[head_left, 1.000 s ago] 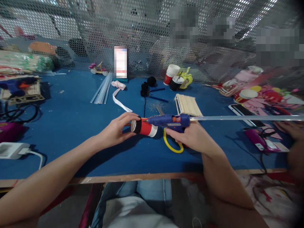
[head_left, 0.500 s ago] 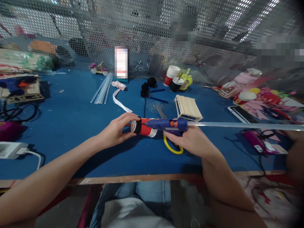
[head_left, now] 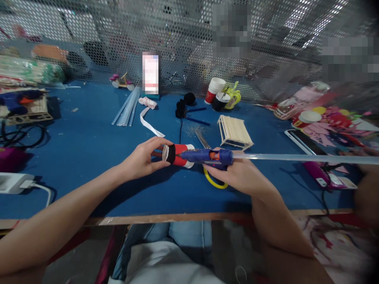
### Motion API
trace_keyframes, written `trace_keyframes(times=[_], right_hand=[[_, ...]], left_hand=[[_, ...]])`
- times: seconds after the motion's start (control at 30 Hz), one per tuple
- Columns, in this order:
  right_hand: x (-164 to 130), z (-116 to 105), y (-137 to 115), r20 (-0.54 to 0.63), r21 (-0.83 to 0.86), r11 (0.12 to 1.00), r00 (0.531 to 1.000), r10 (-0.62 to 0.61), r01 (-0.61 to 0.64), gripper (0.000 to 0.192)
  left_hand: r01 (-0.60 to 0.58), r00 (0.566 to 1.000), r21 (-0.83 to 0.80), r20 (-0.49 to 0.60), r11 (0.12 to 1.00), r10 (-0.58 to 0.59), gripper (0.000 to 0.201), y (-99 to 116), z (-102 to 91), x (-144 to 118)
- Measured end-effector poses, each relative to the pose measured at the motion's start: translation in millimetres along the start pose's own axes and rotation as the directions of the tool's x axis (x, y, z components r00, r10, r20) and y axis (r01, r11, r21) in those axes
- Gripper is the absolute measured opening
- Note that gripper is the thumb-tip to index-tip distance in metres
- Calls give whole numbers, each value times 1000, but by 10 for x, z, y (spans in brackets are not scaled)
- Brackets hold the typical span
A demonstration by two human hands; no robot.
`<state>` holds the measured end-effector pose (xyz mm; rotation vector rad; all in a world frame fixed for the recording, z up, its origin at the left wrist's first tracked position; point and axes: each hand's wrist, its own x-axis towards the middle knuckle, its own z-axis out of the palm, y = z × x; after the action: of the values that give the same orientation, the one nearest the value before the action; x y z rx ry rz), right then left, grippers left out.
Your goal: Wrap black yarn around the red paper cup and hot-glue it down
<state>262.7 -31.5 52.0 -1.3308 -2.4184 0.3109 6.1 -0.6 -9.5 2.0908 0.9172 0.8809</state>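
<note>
My left hand (head_left: 145, 158) grips the bottom end of a red paper cup (head_left: 179, 150) lying on its side; a black fuzzy band (head_left: 170, 154) goes round that end. Its white rim points right. In my right hand (head_left: 233, 173) is a blue hot glue gun (head_left: 201, 156), its nozzle over the cup near the black band. A long clear glue stick (head_left: 296, 157) sticks out of the gun's rear to the right. Under the gun and my right hand lie scissors with a yellow handle (head_left: 213, 181), partly covered.
Beyond my hands are a small stick-built bench (head_left: 236, 131), glue sticks (head_left: 127, 107), a white ribbon (head_left: 150, 127), black pompoms (head_left: 189, 98) and stacked cups (head_left: 215, 88). A phone (head_left: 302, 142) lies right; a white charger (head_left: 14, 184) sits left. Perforated metal (head_left: 183, 43) borders the back.
The glue gun's nozzle has shifted slightly right along the cup, away from my left fingers, and more of the black band shows. Both hands keep their holds.
</note>
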Motion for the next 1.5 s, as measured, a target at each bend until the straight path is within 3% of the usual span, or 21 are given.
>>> trace_keyframes(times=[0.5,0.67,0.87,1.03,1.2,1.5], right_hand=[[-25,24,47,-4,-47,999,1000,-26,26,15],[-19,7,42,-18,-3,1000,1000,6,-6,16],[-5,6,86,-35,-49,998,999,-31,29,17],[13,-4,59,-28,-14,999,999,38,-38,18],[21,0,36,-45,-13,998,997,67,-68,19],[-5,22,112,-41,-48,999,999,10,-12,20]], left_hand=[[-43,999,50,-4,998,43,44,-7,5,-2],[-88,996,50,-9,995,89,43,4,13,-4],[-174,985,171,17,970,173,39,23,4,-1],[-251,968,242,46,937,247,34,41,4,-2],[-266,964,278,86,923,252,31,67,-1,-13],[-272,962,279,107,921,251,29,76,1,-8]])
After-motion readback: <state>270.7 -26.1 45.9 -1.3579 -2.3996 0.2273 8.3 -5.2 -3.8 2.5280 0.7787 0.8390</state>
